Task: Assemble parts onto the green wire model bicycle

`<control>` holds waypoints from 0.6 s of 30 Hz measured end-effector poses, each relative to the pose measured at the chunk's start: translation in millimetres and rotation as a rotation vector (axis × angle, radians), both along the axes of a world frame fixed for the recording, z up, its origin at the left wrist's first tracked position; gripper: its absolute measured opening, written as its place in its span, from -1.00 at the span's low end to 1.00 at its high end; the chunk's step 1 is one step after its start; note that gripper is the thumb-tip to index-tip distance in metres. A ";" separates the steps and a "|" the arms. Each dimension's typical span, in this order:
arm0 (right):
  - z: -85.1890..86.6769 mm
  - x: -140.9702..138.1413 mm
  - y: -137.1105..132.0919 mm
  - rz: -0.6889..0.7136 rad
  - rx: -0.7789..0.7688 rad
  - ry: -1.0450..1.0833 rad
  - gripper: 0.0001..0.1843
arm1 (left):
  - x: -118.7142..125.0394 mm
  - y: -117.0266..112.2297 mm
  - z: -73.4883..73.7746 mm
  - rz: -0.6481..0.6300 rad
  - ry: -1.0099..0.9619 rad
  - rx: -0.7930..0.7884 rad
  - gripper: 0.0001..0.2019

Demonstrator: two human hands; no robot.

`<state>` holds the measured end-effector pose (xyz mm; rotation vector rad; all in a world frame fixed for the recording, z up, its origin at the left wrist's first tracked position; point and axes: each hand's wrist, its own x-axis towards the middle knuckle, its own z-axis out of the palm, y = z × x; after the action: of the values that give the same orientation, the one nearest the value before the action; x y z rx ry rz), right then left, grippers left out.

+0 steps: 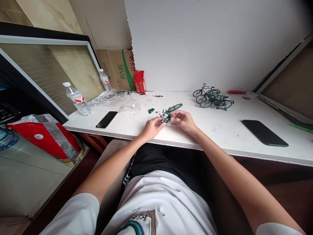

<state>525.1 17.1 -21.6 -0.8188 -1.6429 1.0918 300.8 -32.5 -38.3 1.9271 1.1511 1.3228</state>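
Note:
A small green model bicycle (pixel 167 116) is tilted between my two hands, just above the front part of the white table. My left hand (pixel 152 128) pinches its near left end, by the handlebar. On the other side my right hand (pixel 184 120) has its fingers closed at the frame; a thin reddish bit shows by the fingertips, too small to name. One wheel (pixel 176 107) points away toward the back right. A loose green part (pixel 151 110) lies on the table just beyond the bicycle.
Several finished model bicycles (pixel 212 97) stand at the back right, near a red-handled tool (pixel 237 92). Phones lie left (pixel 107 119) and right (pixel 265 133). Black part frames (pixel 112 97), a plastic bag (pixel 130 107), water bottles (pixel 78 100) and a red box (pixel 140 82) occupy the left.

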 end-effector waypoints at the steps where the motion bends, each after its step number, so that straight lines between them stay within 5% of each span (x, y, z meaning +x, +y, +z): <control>1: 0.0 -0.4 0.2 -0.021 0.002 -0.009 -0.46 | 0.3 -0.6 0.4 0.018 0.019 0.018 -0.74; 12: 9.5 -3.2 -9.1 -0.039 0.122 -0.166 -0.67 | -1.1 -5.6 2.2 0.126 0.214 0.250 -0.80; 18: 0.7 -3.9 -3.2 0.033 0.044 -0.139 -0.54 | 4.0 -4.2 0.0 0.174 0.178 0.242 -0.75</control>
<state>521.2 13.8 -20.8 -0.8576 -1.7955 1.0372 304.8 -36.6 -38.4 2.1964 1.3217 1.4624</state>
